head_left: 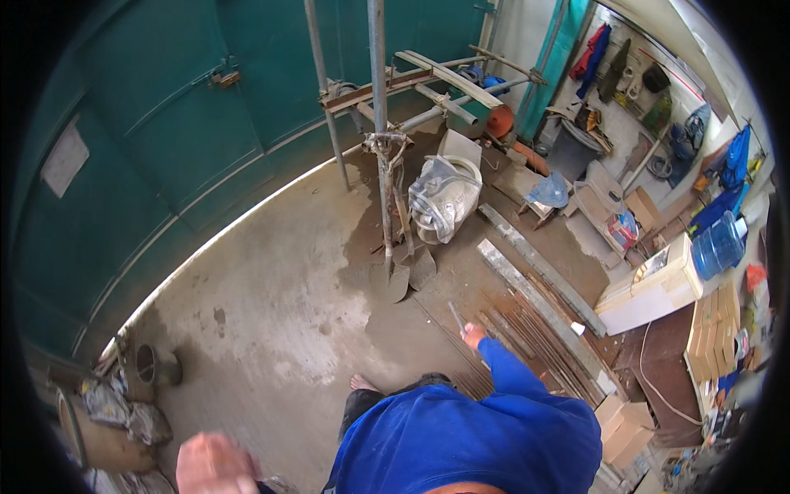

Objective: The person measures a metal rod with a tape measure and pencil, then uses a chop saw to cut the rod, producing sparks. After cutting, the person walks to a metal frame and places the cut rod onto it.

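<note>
Rods at right risked rolling if trodden; right hand gripped grey tool; left hand (blurred): couldn't tell fingers.

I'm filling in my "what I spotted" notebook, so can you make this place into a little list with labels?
Left hand: the left hand is blurry, so I can't tell if it holds anything
Right hand: the right hand has its grip on a thin grey stick
Clothes: blue shirt
Floor: grey floor, darker in patches
Middle: two shovels, blades down; plastic bag
Back: green gate
Right side: blue water jug beside a white box
</note>
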`<action>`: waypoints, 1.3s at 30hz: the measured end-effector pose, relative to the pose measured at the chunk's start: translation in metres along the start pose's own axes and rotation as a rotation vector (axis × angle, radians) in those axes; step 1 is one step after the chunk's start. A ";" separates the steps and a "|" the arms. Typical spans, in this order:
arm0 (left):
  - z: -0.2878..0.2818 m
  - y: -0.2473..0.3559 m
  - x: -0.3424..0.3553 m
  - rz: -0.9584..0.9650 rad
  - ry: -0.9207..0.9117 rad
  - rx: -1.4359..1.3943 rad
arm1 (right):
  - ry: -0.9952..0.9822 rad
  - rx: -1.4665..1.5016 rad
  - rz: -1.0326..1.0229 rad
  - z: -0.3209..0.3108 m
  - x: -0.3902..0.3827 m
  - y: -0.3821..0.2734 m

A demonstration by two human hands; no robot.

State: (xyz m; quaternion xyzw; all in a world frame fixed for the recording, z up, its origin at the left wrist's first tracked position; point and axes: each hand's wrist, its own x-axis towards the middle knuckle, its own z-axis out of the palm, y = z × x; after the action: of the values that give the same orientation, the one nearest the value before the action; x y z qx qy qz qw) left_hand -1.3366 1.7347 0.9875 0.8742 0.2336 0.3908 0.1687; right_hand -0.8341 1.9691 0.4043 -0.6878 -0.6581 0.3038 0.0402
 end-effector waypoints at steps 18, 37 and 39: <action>0.188 -0.499 -0.366 -1.936 0.124 -0.488 | -0.565 -0.485 -0.057 0.124 0.076 -0.089; -0.001 -0.741 -0.453 -2.117 0.131 -0.612 | 0.037 0.249 0.351 0.074 0.304 -0.367; -0.046 -0.786 -0.456 -2.125 0.064 -0.618 | -0.174 -0.640 -0.060 0.119 0.247 -0.352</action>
State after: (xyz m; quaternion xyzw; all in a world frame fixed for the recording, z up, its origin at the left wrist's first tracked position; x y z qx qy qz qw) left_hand -1.8558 2.1489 0.3665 0.1383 0.7617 0.1107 0.6232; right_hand -1.2126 2.2031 0.3775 -0.6174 -0.7409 0.1381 -0.2254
